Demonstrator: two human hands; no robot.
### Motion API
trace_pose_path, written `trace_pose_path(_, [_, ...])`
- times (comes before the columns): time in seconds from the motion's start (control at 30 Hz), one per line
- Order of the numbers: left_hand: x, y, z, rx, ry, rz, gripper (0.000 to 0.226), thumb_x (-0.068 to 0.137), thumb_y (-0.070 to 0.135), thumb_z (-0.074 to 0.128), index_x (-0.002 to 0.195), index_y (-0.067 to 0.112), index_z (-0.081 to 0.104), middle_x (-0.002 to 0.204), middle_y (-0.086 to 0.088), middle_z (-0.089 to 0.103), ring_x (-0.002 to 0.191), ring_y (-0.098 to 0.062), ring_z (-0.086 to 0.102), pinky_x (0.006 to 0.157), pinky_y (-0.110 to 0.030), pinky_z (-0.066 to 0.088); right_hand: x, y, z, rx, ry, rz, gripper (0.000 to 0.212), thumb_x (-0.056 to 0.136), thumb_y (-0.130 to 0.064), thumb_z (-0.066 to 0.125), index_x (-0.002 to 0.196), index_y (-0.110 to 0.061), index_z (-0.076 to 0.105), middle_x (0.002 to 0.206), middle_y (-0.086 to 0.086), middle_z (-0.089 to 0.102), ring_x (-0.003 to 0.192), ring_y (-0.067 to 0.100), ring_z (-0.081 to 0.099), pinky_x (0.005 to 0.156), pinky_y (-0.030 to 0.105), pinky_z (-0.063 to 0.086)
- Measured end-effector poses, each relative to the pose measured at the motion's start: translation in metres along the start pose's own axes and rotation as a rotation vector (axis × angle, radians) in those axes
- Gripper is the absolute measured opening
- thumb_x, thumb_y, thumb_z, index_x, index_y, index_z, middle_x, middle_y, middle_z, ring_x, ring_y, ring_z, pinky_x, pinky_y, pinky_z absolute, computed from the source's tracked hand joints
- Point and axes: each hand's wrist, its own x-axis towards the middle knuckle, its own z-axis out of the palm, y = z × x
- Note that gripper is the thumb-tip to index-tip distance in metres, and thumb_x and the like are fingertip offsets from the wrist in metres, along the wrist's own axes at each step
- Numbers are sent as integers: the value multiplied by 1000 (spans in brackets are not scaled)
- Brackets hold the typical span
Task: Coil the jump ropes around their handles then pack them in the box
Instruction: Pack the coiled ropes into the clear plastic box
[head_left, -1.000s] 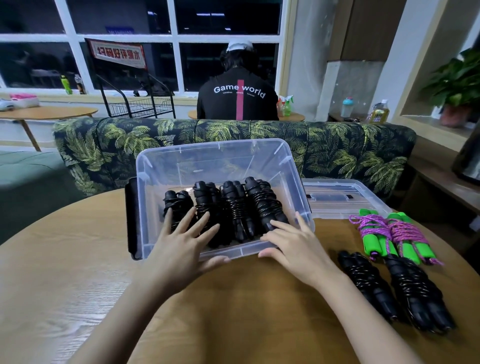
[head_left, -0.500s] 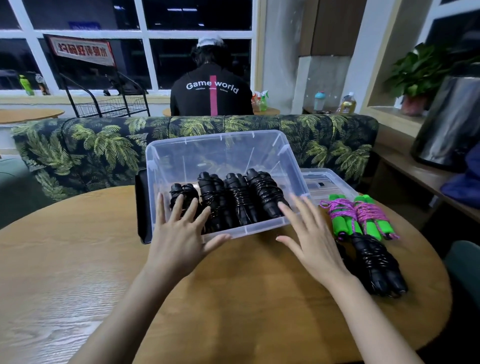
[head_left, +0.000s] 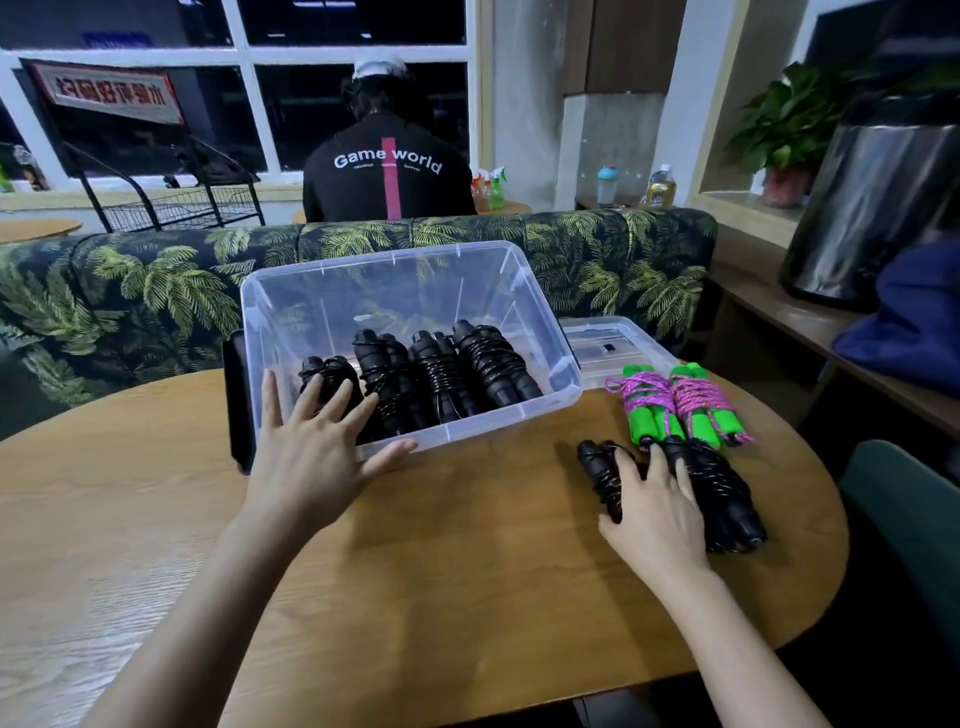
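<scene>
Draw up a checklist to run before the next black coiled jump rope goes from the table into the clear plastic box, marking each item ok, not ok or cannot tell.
1. Clear plastic box steadied: ok, the left hand rests flat on its front rim.
2. Room in the box: ok, four black coiled jump ropes cover only its bottom.
3. Next ropes coiled: ok, both black bundles on the round wooden table are wrapped round their handles.
4. Right hand gripping one: cannot tell, its fingers lie over them.
5. Clear lid off the box: ok, it lies beside it.
</scene>
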Motion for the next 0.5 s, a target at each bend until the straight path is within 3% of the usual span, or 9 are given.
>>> trace_pose_path(0.07, [-1, 1, 1, -3, 2, 0, 97, 81, 88, 3, 141, 30, 53, 147, -4, 51, 145, -30, 33, 118, -61, -8, -1, 0, -1, -40, 16, -30, 82, 85, -52, 65, 153, -27, 27, 139, 18, 52, 125, 32, 53, 122, 48, 1])
trace_pose_path(0.13, [-2, 1, 1, 9, 9, -4, 97, 81, 88, 4, 139, 30, 55, 146, -4, 52, 145, -31, 33, 117, -62, -7, -2, 0, 4, -71, 60, -61, 81, 74, -51, 77, 145, -27, 46, 109, 15, 68, 97, 32, 66, 122, 52, 3])
trace_pose_path(0.23, [-2, 2, 0, 32, 41, -40, 96, 81, 89, 9, 136, 29, 59, 150, -10, 46, 144, -43, 27, 114, -68, -5, -4, 2, 9, -21, 148, -38, 80, 62, -45, 88, 133, -21, 61, 87, 17, 69, 71, 33, 68, 119, 56, 15])
trace_pose_path(0.4, [-7, 5, 0, -70, 101, -128, 100, 76, 92, 11, 144, 30, 48, 161, -22, 16, 142, -59, 5, 110, -73, 2, -10, 2, -7, 76, 291, 41, 79, 68, -39, 86, 138, -14, 56, 107, 25, 67, 81, 38, 68, 109, 61, 34])
trace_pose_path(0.5, [-9, 8, -2, -216, 131, -200, 98, 75, 90, 16, 150, 30, 39, 162, -23, 5, 142, -59, -5, 112, -70, 4, -12, -3, -26, 149, 347, 82, 79, 74, -39, 82, 141, -13, 51, 119, 26, 63, 94, 41, 66, 95, 55, 50])
